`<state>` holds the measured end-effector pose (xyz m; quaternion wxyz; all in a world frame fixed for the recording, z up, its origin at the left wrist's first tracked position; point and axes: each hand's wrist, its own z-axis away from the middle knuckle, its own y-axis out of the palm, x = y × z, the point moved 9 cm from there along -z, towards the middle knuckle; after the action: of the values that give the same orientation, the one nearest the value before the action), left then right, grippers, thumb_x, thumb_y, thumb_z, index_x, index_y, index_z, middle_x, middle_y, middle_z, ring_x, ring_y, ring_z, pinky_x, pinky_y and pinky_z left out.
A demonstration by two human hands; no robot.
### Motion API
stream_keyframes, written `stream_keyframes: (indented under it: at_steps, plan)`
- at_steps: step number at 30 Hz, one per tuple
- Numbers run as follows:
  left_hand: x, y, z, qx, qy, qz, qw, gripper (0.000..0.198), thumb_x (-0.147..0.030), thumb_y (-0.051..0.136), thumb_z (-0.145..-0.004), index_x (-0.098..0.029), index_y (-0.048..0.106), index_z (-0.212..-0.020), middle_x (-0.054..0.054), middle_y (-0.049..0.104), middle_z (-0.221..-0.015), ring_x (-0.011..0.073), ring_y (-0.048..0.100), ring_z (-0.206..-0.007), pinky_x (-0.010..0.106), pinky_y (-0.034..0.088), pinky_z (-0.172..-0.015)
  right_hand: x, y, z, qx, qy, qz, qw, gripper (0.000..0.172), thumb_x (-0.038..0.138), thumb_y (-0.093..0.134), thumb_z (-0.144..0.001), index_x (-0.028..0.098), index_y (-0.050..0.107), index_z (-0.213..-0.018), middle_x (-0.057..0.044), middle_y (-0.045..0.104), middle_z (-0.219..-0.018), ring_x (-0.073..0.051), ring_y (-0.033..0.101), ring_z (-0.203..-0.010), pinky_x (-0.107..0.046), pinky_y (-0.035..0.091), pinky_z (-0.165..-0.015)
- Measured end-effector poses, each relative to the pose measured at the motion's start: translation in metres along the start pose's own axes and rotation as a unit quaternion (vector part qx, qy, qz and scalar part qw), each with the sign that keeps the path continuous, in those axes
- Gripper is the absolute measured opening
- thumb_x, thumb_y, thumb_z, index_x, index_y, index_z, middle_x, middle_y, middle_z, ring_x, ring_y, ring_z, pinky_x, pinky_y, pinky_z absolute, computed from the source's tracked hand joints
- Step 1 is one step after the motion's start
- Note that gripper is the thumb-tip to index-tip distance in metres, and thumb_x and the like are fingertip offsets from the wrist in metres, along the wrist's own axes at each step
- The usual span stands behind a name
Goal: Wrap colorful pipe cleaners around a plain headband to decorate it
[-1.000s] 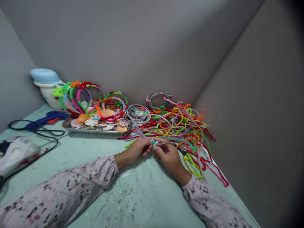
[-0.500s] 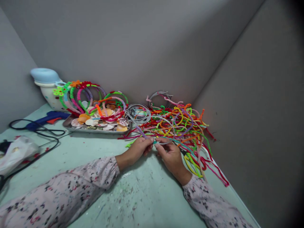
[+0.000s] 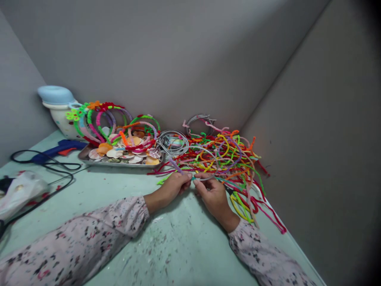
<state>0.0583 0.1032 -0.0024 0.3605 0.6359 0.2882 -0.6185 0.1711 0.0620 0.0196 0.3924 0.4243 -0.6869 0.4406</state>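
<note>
A thin grey headband (image 3: 216,158) curves above my fingers, and its near end is wrapped in purple pipe cleaner (image 3: 175,165). My left hand (image 3: 172,188) is closed, pinching the band just below the purple wrapping. My right hand (image 3: 212,196) is closed too, with thumb and forefinger on a teal pipe cleaner (image 3: 193,178) at the band, close to the left fingertips. The teal strand's loose tail runs off to the right past my knuckles. Part of the band is hidden behind my fingers.
A heap of coloured pipe cleaners (image 3: 235,155) lies behind my right hand. Grey wire-like hoops (image 3: 173,142) sit beside a metal tray (image 3: 125,165) of shells and wrapped headbands (image 3: 99,119). Further left are a blue glue gun (image 3: 50,153), its cord, a cup (image 3: 59,115) and a plastic bag (image 3: 25,192).
The teal strand's tail has shifted slightly beside my right hand. Both hands keep nearly the same place and grip.
</note>
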Motion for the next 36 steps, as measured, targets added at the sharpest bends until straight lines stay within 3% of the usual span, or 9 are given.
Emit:
stream_keyframes:
  at_steps: [11, 23, 36]
  plan:
    - [0.003, -0.003, -0.001, -0.031, -0.007, -0.022, 0.999, 0.038, -0.045, 0.049, -0.082, -0.018, 0.043, -0.056, -0.003, 0.038, -0.049, 0.0096, 0.032, -0.047, 0.026, 0.023, -0.048, -0.003, 0.002, -0.001, 0.012, 0.026, 0.000, 1.000, 0.024, 0.039, 0.061, -0.082, 0.019, 0.066, -0.093, -0.001, 0.064, -0.064, -0.015, 0.056, -0.050, -0.026, 0.046, -0.048]
    - [0.000, -0.002, 0.002, -0.023, 0.032, -0.027, 0.999, 0.041, -0.045, 0.049, -0.085, -0.018, 0.045, -0.055, -0.002, 0.040, -0.051, 0.0112, 0.034, -0.050, 0.027, 0.026, -0.052, -0.011, 0.011, -0.001, 0.047, 0.140, -0.099, 0.984, 0.030, 0.041, 0.064, -0.076, 0.016, 0.060, -0.090, 0.005, 0.056, -0.052, -0.010, 0.048, -0.036, -0.020, 0.038, -0.034]
    - [0.005, -0.005, 0.000, -0.048, 0.006, -0.043, 0.998, 0.041, -0.043, 0.047, -0.084, -0.018, 0.045, -0.052, -0.002, 0.040, -0.050, 0.0114, 0.035, -0.049, 0.028, 0.028, -0.054, -0.011, 0.011, 0.000, 0.029, 0.126, -0.103, 0.986, 0.030, 0.043, 0.062, -0.078, 0.015, 0.061, -0.090, 0.004, 0.055, -0.052, -0.009, 0.049, -0.037, -0.019, 0.037, -0.034]
